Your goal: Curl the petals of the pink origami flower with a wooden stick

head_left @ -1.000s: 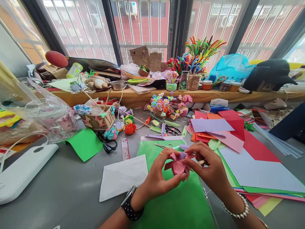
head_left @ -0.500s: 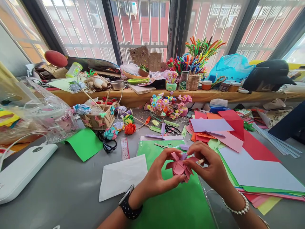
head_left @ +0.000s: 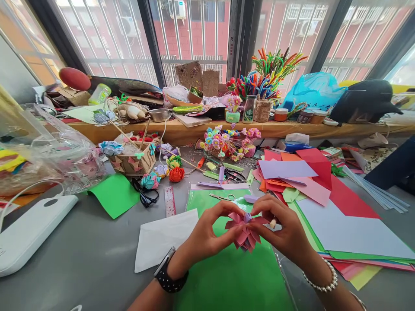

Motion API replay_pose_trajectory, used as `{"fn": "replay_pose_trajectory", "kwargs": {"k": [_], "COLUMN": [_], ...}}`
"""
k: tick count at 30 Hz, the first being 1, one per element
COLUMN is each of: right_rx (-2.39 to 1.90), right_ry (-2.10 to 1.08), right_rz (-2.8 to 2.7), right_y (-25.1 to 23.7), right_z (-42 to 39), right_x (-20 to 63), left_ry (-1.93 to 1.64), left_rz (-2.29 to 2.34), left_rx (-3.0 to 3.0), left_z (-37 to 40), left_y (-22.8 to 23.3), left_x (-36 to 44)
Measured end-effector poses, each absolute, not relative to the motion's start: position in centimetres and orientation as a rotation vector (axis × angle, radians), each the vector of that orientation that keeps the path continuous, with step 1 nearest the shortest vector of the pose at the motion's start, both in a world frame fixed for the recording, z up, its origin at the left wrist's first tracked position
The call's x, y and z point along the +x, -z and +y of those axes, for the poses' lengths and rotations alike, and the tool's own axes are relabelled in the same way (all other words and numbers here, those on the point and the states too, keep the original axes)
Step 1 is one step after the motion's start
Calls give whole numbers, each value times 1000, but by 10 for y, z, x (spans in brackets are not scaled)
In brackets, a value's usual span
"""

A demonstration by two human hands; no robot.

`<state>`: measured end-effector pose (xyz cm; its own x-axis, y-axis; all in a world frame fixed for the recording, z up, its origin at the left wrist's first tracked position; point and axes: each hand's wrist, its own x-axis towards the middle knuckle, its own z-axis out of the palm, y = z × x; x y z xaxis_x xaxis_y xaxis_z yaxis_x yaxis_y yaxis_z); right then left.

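Your two hands pinch one pink paper flower (head_left: 245, 233) between them, left hand (head_left: 207, 235) at its 9 o'clock, right hand (head_left: 285, 231) at 3 o'clock, above one green sheet (head_left: 233, 276) on the worktop (head_left: 81, 259). One white sheet (head_left: 162, 239) lies at the flower's 9 o'clock, one ruler (head_left: 169, 201) at 10 o'clock.

A single head-worn camera looks forward and down from the seated person's position, close over the grey table (head_left: 81, 255). The left hand (head_left: 207, 235) and right hand (head_left: 285, 233) sit near the lens at 6 o'clock, low in the frame. The wide view reaches across the table to the wooden sill (head_left: 181, 129) and barred windows (head_left: 194, 39) at 12 o'clock, with table edges spreading toward 9 and 3 o'clock. No second view shares the scene.
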<state>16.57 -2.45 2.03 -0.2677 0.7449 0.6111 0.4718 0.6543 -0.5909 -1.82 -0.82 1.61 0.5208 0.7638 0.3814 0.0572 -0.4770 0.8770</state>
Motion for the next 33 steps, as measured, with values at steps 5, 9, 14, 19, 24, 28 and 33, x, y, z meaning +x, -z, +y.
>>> {"fn": "replay_pose_trajectory", "kwargs": {"k": [5, 9, 14, 19, 24, 28, 33], "right_rx": [-908, -913, -908, -932, -948, -938, -929], "right_ry": [-298, -284, -394, -520, -598, -654, -676], "right_rz": [-1905, -1905, -1954, -1971, -1986, -1981, -1990], "right_y": [-22, -24, -24, -26, -24, -22, -21], "right_z": [-27, -27, -26, -27, -28, -28, -28], "right_x": [164, 163, 165, 165, 167, 167, 166], "left_ry": [-1035, -1001, -921, -900, -894, -895, -849], "left_rz": [672, 698, 663, 706, 714, 683, 705], "left_rx": [1912, 1928, 2002, 2003, 1969, 1901, 1918], "left_z": [-10, -9, -8, -9, -10, -10, -9], "left_y": [-17, -18, -23, -28, -27, -25, -27], "left_x": [-19, -20, -22, -23, -22, -21, -22]}}
